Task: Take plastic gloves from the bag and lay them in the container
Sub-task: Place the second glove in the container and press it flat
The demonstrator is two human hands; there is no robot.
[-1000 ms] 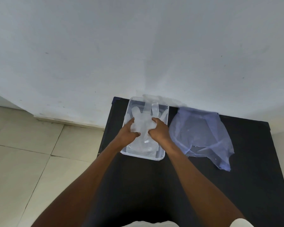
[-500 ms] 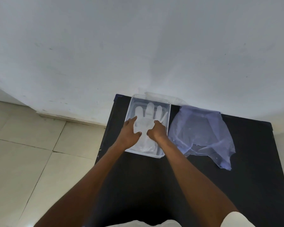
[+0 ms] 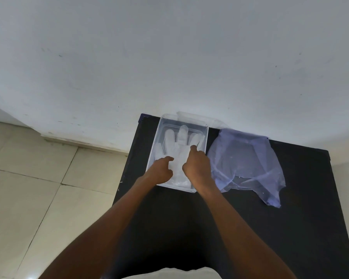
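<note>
A clear plastic glove (image 3: pixel 179 150) is laid flat inside the clear container (image 3: pixel 206 137), fingers spread toward the wall (image 3: pixel 169 57). It is pressed down by both hands: the left hand (image 3: pixel 161 170) is curled loosely with one finger pointed onto the glove's palm, nothing gripped; the right hand (image 3: pixel 196 168) is likewise loosely curled, a fingertip pushed onto the glove near its fingers. The bluish bag (image 3: pixel 248 166) is seen crumpled just beside the container on the black table (image 3: pixel 290 228).
</note>
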